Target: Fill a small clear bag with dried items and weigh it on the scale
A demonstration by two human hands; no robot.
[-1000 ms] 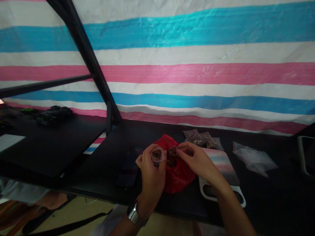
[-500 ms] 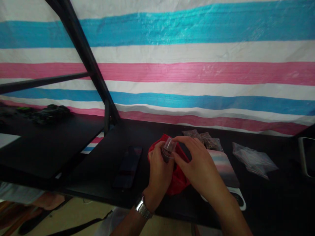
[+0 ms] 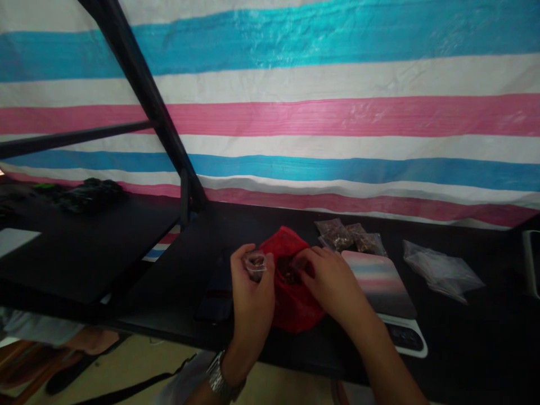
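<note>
My left hand (image 3: 254, 289) is closed around a small clear plastic bag (image 3: 255, 264), its mouth facing up and something dark inside. To its right a red plastic bag (image 3: 295, 309) lies open on the black table, with dark loose pieces (image 3: 287, 270) in its mouth. My right hand (image 3: 327, 278) dips its fingertips into that mouth, fingers drawn together among the pieces; what they grip is hidden. A digital scale (image 3: 379, 284) with a shiny plate and a white base sits right of my right hand.
Several filled clear bags (image 3: 352, 236) lie behind the scale, and flat clear bags (image 3: 442, 270) to its right. A dark phone (image 3: 214, 304) rests left of my left hand. A black post (image 3: 156, 112) rises at left before a striped sheet (image 3: 337, 118).
My left hand has moved left with the clear bag, away from above the red bag. My right hand has let go of the clear bag and lowered its fingers into the red one.
</note>
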